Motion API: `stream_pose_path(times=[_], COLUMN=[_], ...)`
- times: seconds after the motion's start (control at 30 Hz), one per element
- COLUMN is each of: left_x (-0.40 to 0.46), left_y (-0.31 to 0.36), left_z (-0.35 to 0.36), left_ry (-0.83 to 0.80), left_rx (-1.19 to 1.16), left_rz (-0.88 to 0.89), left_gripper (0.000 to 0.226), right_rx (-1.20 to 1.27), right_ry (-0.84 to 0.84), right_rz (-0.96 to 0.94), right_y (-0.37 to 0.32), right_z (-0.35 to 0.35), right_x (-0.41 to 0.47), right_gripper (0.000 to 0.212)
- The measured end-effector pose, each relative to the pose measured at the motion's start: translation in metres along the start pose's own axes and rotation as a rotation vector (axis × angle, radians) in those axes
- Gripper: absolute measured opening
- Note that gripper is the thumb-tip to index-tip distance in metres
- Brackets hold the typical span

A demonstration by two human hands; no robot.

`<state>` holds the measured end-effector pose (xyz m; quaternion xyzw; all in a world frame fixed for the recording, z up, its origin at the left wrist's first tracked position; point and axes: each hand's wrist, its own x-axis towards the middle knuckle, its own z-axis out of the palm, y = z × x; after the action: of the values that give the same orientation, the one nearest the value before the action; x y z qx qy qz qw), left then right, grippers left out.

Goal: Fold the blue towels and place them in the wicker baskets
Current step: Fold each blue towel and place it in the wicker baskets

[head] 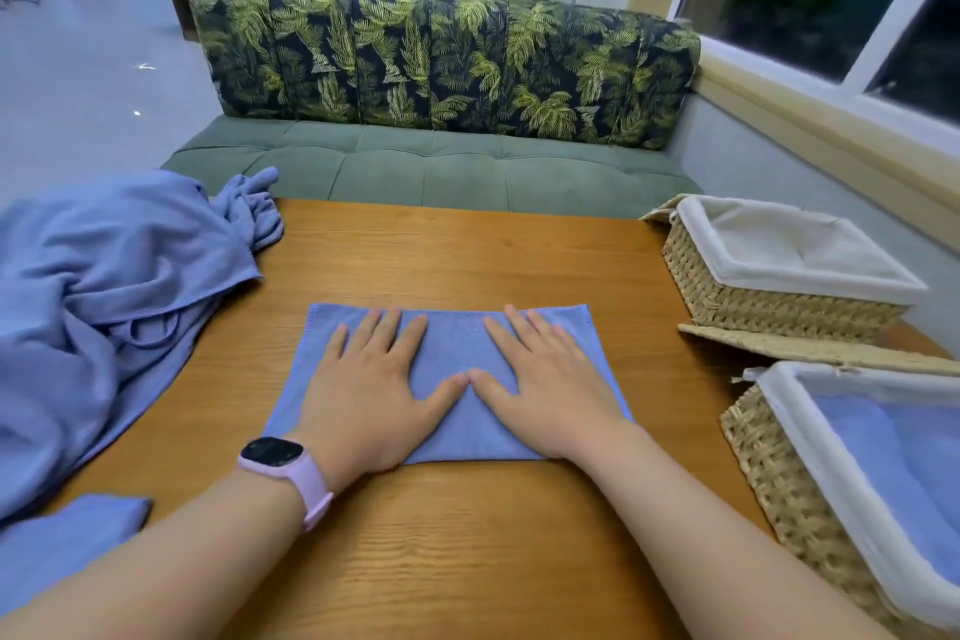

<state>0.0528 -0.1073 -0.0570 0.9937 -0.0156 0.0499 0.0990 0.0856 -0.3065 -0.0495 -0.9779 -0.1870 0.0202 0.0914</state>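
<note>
A folded blue towel (457, 343) lies flat in the middle of the wooden table (467, 255). My left hand (374, 390) and my right hand (545, 379) press on it side by side, palms down, fingers straight, thumbs nearly touching. A heap of unfolded blue towels (104, 286) covers the table's left side. Another blue towel (62, 541) lies at the near left corner. At the right stand two wicker baskets with white liners: the far basket (753, 296) holds nothing, while the near basket (795, 499) holds folded blue towels (893, 473).
A flat wicker lid (810, 346) lies between the two baskets. Behind the table is a green bench (426, 166) with a leaf-patterned backrest (441, 52). A window wall runs along the right. Bare table shows in front of my hands.
</note>
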Motion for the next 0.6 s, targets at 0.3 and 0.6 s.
stream_pose_path(times=[0.3, 0.6], left_x=[-0.003, -0.032], left_y=[-0.031, -0.026], left_z=[-0.009, -0.011], left_ry=[-0.052, -0.058], left_rx=[0.034, 0.042], left_rz=[-0.088, -0.076], left_gripper=[0.103, 0.101], right_rx=[-0.013, -0.039], right_ry=[-0.015, -0.025], right_rz=[0.118, 0.115], right_y=[0.008, 0.000], right_z=[-0.006, -0.005], right_x=[-0.007, -0.026], right_gripper=[0.092, 0.091])
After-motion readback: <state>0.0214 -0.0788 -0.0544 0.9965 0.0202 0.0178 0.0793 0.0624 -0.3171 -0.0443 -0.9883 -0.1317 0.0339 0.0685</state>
